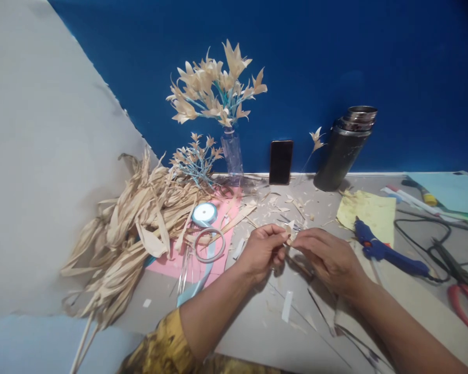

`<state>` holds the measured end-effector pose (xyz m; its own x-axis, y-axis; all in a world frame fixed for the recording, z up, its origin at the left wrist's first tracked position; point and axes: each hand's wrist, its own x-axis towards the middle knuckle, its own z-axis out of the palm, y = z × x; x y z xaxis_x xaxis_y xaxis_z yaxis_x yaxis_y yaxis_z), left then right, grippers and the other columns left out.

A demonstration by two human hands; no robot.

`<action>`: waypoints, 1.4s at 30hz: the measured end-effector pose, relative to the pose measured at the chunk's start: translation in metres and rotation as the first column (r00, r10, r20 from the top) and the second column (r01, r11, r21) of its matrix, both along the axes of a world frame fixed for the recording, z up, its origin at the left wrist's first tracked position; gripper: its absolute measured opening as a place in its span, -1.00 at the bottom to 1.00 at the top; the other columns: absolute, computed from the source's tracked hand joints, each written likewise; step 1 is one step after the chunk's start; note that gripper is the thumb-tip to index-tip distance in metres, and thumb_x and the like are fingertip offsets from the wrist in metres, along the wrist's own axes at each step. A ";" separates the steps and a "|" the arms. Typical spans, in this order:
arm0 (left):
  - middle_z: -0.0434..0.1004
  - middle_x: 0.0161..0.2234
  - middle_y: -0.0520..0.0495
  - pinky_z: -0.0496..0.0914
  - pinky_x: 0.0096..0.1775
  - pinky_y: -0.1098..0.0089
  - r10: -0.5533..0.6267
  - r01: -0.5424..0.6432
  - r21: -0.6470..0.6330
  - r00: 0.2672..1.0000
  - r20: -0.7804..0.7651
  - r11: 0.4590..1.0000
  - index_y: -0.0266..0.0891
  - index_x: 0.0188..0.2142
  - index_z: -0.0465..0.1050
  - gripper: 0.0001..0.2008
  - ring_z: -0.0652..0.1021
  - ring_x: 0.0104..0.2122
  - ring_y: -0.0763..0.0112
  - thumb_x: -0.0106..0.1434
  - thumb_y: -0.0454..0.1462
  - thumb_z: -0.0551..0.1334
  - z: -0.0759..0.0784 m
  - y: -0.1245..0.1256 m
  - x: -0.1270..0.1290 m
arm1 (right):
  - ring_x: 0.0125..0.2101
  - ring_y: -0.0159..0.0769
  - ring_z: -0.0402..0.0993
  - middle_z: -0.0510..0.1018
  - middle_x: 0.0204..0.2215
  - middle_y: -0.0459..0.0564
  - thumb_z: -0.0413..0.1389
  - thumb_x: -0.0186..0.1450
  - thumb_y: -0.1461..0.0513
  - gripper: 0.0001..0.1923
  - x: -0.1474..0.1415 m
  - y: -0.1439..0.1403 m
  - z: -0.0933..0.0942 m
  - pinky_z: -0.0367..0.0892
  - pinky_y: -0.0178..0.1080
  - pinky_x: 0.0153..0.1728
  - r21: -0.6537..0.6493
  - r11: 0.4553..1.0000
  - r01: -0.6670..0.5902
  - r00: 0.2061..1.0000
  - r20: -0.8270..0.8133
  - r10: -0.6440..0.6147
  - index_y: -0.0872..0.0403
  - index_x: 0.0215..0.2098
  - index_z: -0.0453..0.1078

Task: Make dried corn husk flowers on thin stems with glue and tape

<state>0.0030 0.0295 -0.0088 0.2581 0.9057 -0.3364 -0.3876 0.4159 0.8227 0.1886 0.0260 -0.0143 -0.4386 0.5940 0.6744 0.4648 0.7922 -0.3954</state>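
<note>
1. Left hand [262,251] and right hand [327,258] meet above the table [257,322], fingertips pinched together on one small corn-husk petal [289,238].
2. One heap of dried corn husks [132,234] lies to the left.
3. One blue glue gun [386,252] lies to the right.
4. Two husk-flower bunches: one in a bottle [233,153], one smaller [197,158].
5. One phone [281,162], one steel flask [343,148].

there is one view only, from a camera worn on the person's head, looking forward and down across the worktop [413,306]. taking the phone [281,161] as landmark: it stands at the far edge against the blue wall, near the centre of the frame. the camera sits close above the near edge, on this side of the phone, so the forearms enter from the bottom. no second view shares the scene.
</note>
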 end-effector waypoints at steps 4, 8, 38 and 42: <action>0.33 -0.70 0.14 0.09 -0.64 0.53 0.160 -0.144 0.137 0.980 -0.119 0.980 -0.24 -0.39 0.45 -0.74 0.24 -0.73 0.60 0.10 -0.14 0.44 0.004 -0.001 0.004 | -0.28 -0.20 0.59 0.67 -0.28 0.02 0.05 0.46 0.21 -0.79 -0.003 -0.002 0.004 0.43 -0.21 -0.25 -0.259 0.957 0.129 0.982 -0.103 -0.160 0.00 -0.20 0.53; 0.34 -0.63 0.13 0.16 -0.57 0.49 0.337 -0.261 0.295 0.909 -0.246 0.919 -0.25 -0.43 0.48 -0.89 0.28 -0.68 0.59 0.14 -0.26 0.36 0.013 -0.005 0.007 | -0.44 -0.24 0.48 0.61 -0.44 -0.05 0.09 0.41 0.03 -0.70 -0.010 -0.005 0.010 0.35 -0.24 -0.40 -0.654 0.750 0.097 0.959 -0.139 -0.246 0.03 -0.32 0.51; 0.31 -0.69 0.13 0.09 -0.59 0.51 0.331 -0.285 0.224 0.922 -0.203 0.932 -0.27 -0.50 0.50 -0.90 0.27 -0.68 0.60 0.03 -0.29 0.37 0.021 -0.010 0.012 | -0.61 -0.40 0.24 0.40 -0.63 -0.13 0.23 0.27 0.04 -0.72 -0.016 -0.008 0.007 0.15 -0.31 -0.56 -0.856 0.498 -0.139 0.886 -0.332 -0.324 0.09 -0.41 0.50; 0.31 -0.70 0.13 0.09 -0.60 0.50 0.318 -0.276 0.212 0.926 -0.202 0.938 -0.26 -0.51 0.48 -0.86 0.26 -0.70 0.60 0.02 -0.26 0.39 0.019 -0.009 0.011 | -0.44 -0.27 0.46 0.59 -0.33 0.02 0.16 0.29 0.24 -0.85 -0.016 -0.011 0.001 0.33 -0.24 -0.40 -0.448 0.885 0.122 0.955 -0.188 -0.227 0.04 -0.21 0.56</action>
<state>0.0144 0.0204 0.0099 -0.0971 0.9785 -0.1819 -0.2625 0.1511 0.9530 0.1727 0.0154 -0.0132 -0.1651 0.8990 0.4055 0.4347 0.4354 -0.7883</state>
